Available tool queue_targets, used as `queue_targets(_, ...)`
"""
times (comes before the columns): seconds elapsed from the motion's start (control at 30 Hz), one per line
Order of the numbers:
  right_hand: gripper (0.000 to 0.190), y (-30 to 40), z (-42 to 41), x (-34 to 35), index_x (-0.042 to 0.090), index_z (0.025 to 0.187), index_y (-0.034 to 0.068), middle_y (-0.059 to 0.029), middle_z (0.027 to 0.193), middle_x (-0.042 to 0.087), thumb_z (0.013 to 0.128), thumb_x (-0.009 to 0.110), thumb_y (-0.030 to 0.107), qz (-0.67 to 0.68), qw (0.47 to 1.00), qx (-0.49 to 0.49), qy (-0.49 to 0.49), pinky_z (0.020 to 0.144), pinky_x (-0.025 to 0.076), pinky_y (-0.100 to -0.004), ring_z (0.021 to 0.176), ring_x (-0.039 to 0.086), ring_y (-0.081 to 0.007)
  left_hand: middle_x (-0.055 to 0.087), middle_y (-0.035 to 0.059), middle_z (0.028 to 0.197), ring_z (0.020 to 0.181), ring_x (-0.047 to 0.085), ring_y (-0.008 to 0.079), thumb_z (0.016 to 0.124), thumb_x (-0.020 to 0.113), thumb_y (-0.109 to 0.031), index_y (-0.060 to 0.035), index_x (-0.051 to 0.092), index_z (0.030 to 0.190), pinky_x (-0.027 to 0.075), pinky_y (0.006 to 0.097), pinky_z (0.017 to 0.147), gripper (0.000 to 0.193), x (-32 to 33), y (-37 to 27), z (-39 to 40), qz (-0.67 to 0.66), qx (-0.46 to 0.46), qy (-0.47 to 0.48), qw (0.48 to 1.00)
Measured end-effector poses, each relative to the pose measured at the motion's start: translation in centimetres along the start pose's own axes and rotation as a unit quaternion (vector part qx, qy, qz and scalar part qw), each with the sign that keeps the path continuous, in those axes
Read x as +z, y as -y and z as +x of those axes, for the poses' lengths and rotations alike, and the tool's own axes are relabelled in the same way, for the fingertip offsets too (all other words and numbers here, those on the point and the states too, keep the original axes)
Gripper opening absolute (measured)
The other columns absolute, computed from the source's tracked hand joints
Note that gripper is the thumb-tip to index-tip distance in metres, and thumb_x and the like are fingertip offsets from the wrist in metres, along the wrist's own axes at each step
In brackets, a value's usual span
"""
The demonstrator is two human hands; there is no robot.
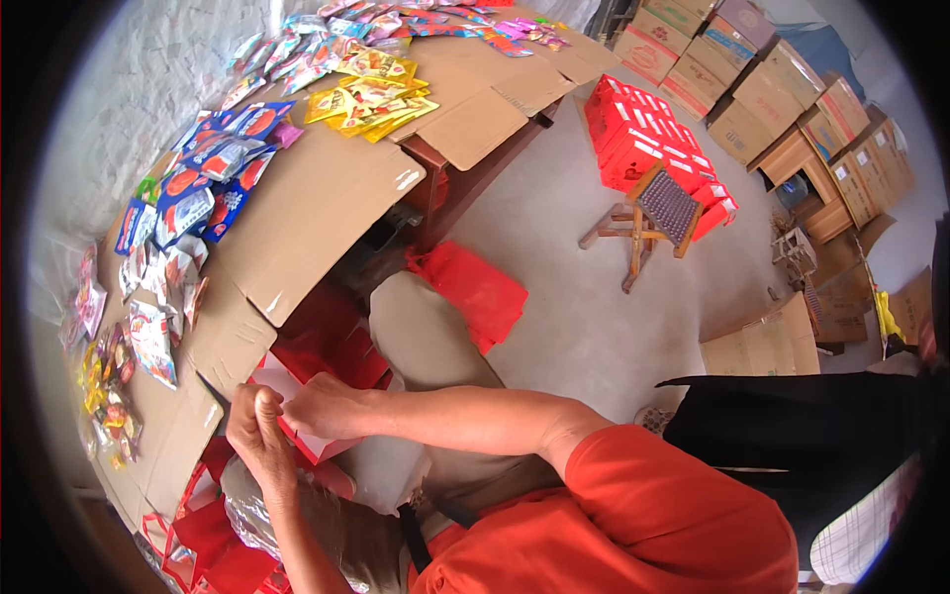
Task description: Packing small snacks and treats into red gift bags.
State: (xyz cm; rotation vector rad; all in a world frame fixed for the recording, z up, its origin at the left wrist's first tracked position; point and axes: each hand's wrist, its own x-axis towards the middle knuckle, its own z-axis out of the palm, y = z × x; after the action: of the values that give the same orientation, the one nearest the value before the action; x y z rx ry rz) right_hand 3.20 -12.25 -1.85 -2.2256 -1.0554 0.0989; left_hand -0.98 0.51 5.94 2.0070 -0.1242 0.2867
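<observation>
Before me, between my knees and the table edge, is a red paper box (323,448) with a white inside. My left hand (254,425) is curled at its left side, thumb up, and seems to grip the edge. Right beside it, my right hand (323,407) is closed at the box's upper edge. Its fingertips are hidden behind the hand. More red paper packaging (326,334) lies under the table, beyond my hands. Below my left hand, red bags (230,546) with red handles lie beside my leg, which has clear plastic film (249,508) over it.
Flattened cardboard (319,215) covers the table, with blue snack packets (215,163), yellow packets (375,96) and wrapped sweets (115,401) on it. On the floor are a red bag (475,289), a folding stool (657,211), stacked red boxes (631,126) and cardboard cartons (772,89).
</observation>
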Motion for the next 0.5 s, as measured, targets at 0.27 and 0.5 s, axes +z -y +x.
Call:
queue_targets(0.27,0.007,-0.7,-0.3,2.0,0.064,0.08,0.002,-0.0185,0.086,0.07,0.077,0.065,0.008,0.173,0.978,0.045,-0.105,0.068,0.054,-0.0448,0.083,0.069,-0.0359,0.063,0.0176,0.094,0.087,0.063,0.0327,0.101,0.054,-0.033,0.0034,0.065,0.105,0.05,0.042,0.081,0.038,3.0,2.9,-0.6,0.036,0.071,0.076,0.994)
queue_targets(0.5,0.01,0.1,0.0,1.5,0.061,0.077,0.003,-0.0155,0.079,0.066,0.073,0.069,0.009,0.138,0.974,-0.053,-0.173,0.062,0.051,-0.0431,0.076,0.066,-0.0337,0.066,0.018,0.096,0.09,0.065,0.032,0.096,0.059,-0.038,0.0049,0.068,0.104,0.05,0.0409,0.084,0.044,2.3,2.6,-0.3,0.011,0.046,0.075,0.996)
